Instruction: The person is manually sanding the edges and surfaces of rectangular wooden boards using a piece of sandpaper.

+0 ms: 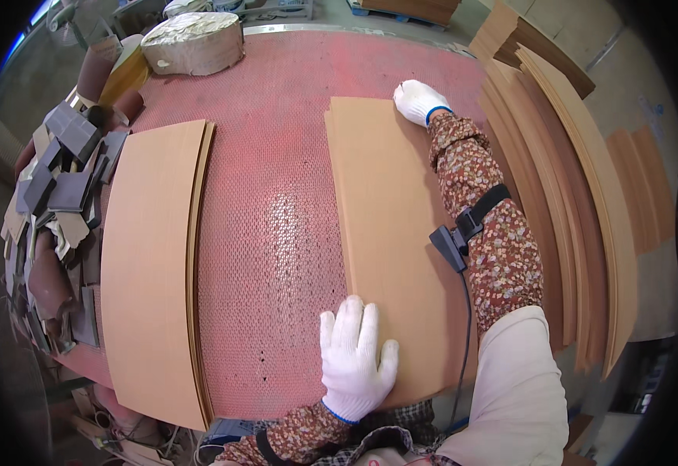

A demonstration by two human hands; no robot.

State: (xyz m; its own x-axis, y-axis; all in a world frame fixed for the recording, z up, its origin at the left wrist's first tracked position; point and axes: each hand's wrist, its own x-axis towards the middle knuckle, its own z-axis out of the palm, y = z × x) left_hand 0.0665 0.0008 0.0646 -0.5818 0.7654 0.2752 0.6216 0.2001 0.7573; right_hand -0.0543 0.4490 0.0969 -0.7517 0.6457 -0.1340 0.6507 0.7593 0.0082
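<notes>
A flat wood-toned board (389, 233) lies lengthwise in front of me on top of at least one more, its layers showing along the left edge. My left hand (354, 359), in a white knit glove, rests flat on its near left part with the fingers stretched out. At the board's far right corner is my right hand (420, 102), gloved the same way. Its fingers are curled closed, and whatever they may hold is hidden. A small black device (450, 247) with a cable is strapped to my right forearm.
A stack of similar boards (156, 264) stands to the left on the red textured tabletop (273, 163). Beyond it lies a heap of grey blocks and scraps (63, 194). More boards (579, 194) lean at the right. A wrapped bundle (193, 44) sits at the far left.
</notes>
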